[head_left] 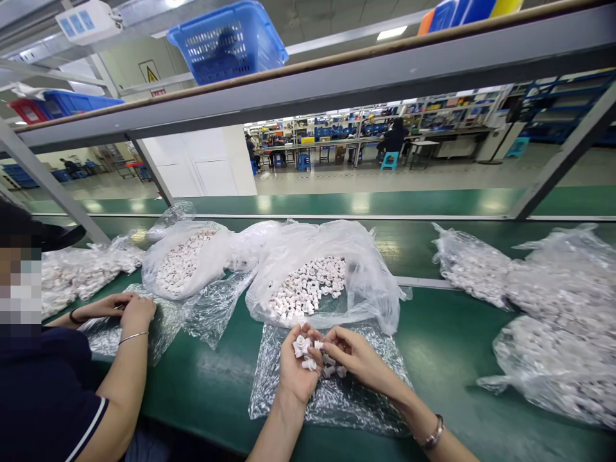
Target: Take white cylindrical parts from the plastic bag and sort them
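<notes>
Left hand (297,371): I see fingers curled around several white plastic fittings (301,346) in the palm.
Right hand (357,357): fingers clamped on one fitting (318,345) beside that palm.
Open bag (317,239): more fittings inside, on the green surface (447,346) beyond the hands.
Flat clear bag (267,378): beneath the hands, a few fittings on it.

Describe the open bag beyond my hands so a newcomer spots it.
On the green table, look just beyond your left hand. The translucent bag there, holding white pieces, gapes wider than the smaller open bag to its left.
</notes>
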The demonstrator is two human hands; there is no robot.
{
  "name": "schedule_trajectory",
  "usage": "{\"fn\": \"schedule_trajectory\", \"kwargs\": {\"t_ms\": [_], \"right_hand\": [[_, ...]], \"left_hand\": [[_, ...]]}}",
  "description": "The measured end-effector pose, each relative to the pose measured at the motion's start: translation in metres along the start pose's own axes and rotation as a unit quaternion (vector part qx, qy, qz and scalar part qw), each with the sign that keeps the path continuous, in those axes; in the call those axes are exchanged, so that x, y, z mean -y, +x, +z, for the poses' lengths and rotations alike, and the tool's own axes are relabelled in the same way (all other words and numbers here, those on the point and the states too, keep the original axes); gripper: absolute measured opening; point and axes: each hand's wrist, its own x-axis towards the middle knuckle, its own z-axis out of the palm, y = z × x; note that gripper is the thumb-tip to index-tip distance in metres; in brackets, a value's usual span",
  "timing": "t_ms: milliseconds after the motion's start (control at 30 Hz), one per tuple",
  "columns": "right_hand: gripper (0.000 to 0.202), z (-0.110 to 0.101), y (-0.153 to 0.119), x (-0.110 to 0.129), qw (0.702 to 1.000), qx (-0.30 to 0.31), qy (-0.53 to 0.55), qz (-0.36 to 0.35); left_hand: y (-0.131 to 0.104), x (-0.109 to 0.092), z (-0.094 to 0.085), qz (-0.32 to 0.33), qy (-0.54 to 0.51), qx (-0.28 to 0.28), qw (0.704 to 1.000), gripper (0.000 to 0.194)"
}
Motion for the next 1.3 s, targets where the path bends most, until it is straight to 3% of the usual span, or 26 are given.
{"fn": "schedule_trajectory", "kwargs": {"t_ms": [167, 367, 500, 767, 933, 1067, 1167, 1300], "right_hand": [[0.021, -0.009, 0.0, -0.008, 0.994, -0.021, -0.105, 0.003], [0.009, -0.015, 0.0, -0.013, 0.961, -0.04, -0.271, 0.032], [0.009, -0.007, -0.002, -0.005, 0.968, -0.054, -0.246, -0.014], [0.017, 0.019, -0.008, 0.002, 0.977, 0.026, -0.185, -0.1], [0.009, 0.004, -0.006, 0.002, 0.985, -0.003, -0.159, -0.061], [0.011, -0.011, -0.003, -0.007, 0.974, -0.035, -0.225, -0.018], [0.008, -0.013, -0.001, -0.015, 0.957, -0.048, -0.287, -0.004], [0.012, -0.008, -0.001, -0.012, 0.958, -0.07, -0.277, -0.02]], "left_hand": [[0.001, -0.007, -0.002, 0.061, -0.042, -0.01, 0.997, 0.028], [0.001, -0.006, -0.002, 0.121, -0.026, -0.04, 0.992, 0.02], [0.002, -0.001, -0.001, 0.145, -0.001, -0.053, 0.988, 0.016], [0.004, 0.008, -0.001, 0.126, 0.039, -0.037, 0.991, 0.016], [0.003, 0.001, -0.001, 0.146, 0.012, -0.028, 0.989, 0.018], [0.0, -0.002, 0.003, 0.181, 0.001, -0.024, 0.983, 0.02], [-0.001, 0.0, 0.003, 0.18, 0.002, -0.023, 0.983, 0.019], [-0.001, 0.002, 0.002, 0.164, 0.007, 0.003, 0.986, 0.023]]}}
